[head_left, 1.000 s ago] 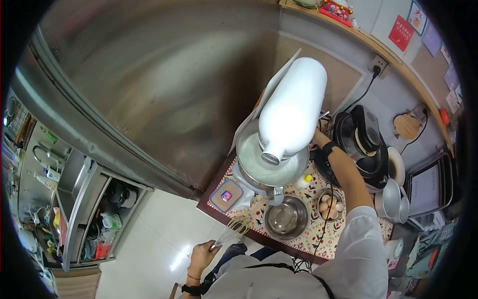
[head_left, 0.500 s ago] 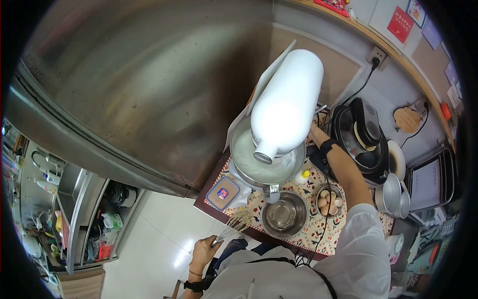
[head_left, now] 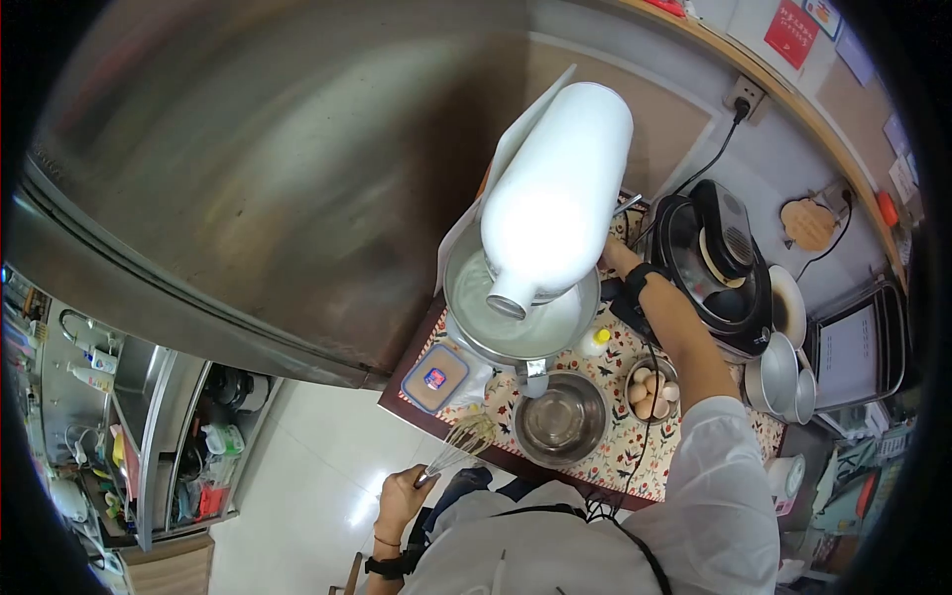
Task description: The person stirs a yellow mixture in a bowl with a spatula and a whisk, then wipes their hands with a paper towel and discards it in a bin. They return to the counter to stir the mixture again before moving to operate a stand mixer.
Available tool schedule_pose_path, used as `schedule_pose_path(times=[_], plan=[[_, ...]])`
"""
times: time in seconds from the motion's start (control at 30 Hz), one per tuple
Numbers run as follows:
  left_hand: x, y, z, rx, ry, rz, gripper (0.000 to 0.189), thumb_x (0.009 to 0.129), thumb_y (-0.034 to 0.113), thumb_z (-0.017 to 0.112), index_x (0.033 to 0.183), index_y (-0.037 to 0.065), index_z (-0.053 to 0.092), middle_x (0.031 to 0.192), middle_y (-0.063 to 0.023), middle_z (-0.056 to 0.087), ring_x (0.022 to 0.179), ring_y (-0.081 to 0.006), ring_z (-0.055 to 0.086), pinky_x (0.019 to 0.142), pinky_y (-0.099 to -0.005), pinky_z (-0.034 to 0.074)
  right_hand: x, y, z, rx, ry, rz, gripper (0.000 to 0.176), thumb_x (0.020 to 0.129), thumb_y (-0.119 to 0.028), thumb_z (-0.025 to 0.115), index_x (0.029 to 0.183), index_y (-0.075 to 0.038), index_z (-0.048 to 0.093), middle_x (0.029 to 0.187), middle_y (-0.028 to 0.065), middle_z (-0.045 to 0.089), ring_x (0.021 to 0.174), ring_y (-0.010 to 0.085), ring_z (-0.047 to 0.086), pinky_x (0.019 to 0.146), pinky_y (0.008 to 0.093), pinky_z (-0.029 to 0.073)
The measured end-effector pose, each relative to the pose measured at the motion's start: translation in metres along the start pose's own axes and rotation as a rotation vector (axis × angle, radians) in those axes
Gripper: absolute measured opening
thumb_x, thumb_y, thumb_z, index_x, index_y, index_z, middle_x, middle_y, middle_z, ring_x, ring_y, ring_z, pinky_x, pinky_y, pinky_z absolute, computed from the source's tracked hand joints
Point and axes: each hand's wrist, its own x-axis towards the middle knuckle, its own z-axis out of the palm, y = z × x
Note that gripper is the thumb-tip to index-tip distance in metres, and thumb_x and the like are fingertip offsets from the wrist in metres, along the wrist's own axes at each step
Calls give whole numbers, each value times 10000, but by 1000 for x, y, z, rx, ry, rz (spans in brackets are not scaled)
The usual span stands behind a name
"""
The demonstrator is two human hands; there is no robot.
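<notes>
1. A broad stainless-steel panel (head_left: 278, 178) is filling the kitchen's upper left, and a patterned tablecloth (head_left: 615, 458) is covering the table below it.
2. A white stand mixer (head_left: 555, 198) is standing on the cloth, its head tilting up over its mixing bowl (head_left: 464, 319), which is holding a white mixture.
3. An empty steel bowl (head_left: 558, 421) is sitting just in front, beside a small bowl of eggs (head_left: 650, 387).
4. The right hand (head_left: 613, 256) is reaching against the mixer's far side; whether it is gripping, I cannot tell.
5. The left hand (head_left: 399, 494) is clasping the handle of a wire whisk (head_left: 464, 439), whose wires are hanging at the table's near edge.
</notes>
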Motion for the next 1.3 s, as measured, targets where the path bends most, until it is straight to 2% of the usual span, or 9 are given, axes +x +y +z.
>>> schedule_pose_path(times=[0.13,0.23,0.37,0.47,0.67,0.77,0.97,1.07,1.3], plan=[[4,5,-1,35,-32,-19,198,753,227,655,766,32,623,600,-159,579,539,-322,572,498,-363,450,-10,-5,3,77,-45,-59,494,894,-406,337,988,41,527,784,156,576,554,197,541,477,343,472],[4,6,0,34,-34,-31,197,753,225,655,769,31,624,594,-157,577,542,-323,573,500,-364,451,-11,-12,3,-33,9,38,473,900,-404,322,990,9,534,796,128,570,589,190,535,517,345,476],[2,8,-1,32,-40,-56,196,753,222,654,766,29,623,589,-159,572,542,-325,572,501,-364,450,17,4,2,-15,-59,59,500,897,-450,301,991,-22,541,851,108,567,682,184,541,580,354,480],[1,5,2,19,-12,-24,196,752,220,654,762,28,622,586,-161,569,540,-327,570,501,-363,448,6,-1,3,-21,-44,41,515,893,-458,294,994,-18,541,849,109,567,691,187,543,600,355,483],[-4,6,1,-11,-2,-35,189,751,220,652,762,33,626,594,-160,572,542,-322,572,501,-361,448,14,4,2,-29,-80,6,498,883,-438,320,987,-4,541,822,111,570,630,190,546,570,357,487],[-6,3,3,-35,14,-21,174,749,181,661,762,12,618,589,-179,551,512,-330,539,474,-361,418,-34,-22,6,-24,-46,3,466,881,-424,334,954,-15,546,794,110,568,588,180,533,514,347,477],[-7,8,1,-32,15,-28,176,748,189,662,767,18,621,590,-180,552,516,-334,540,475,-362,420,28,15,0,41,-84,-68,419,887,-402,338,911,-37,542,762,94,563,577,160,519,481,322,452],[-7,9,2,1,-1,-43,170,752,209,651,772,41,632,609,-162,578,552,-328,575,503,-360,452,22,9,-7,-63,-104,-62,422,891,-412,326,878,-47,538,735,75,551,560,156,502,481,322,444],[-5,8,3,9,-16,-31,171,751,206,652,769,37,629,610,-164,579,555,-332,576,503,-362,453,20,5,1,-10,-65,-2,442,893,-448,306,858,-61,516,714,66,520,556,152,477,483,311,440]])
